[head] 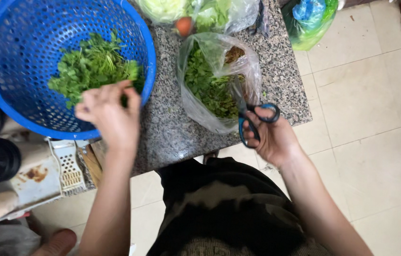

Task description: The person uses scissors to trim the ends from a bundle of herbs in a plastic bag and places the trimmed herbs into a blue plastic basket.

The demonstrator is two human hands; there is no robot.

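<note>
One blue perforated plastic colander [25, 71], one pair of scissors [256, 122], two clear plastic bags of greens plus one green bag on the floor [310, 21]. Landmark: speckled granite counter [172, 128]. Colander overhangs its left edge, holding a loose heap of leafy herbs [93, 66]. Left hand [110, 114] is over the colander's near rim, fingertips bunched, pinching a sprig at the heap's edge. Nearer bag [217, 80] lies mid-counter, crinkled film, more herbs inside. Right hand [271, 137] is at the counter's front edge just beside that bag, fingers closed through the black-and-blue scissor loops; blades hidden behind the film. Metal grater [70, 168] hangs below the colander.
</note>
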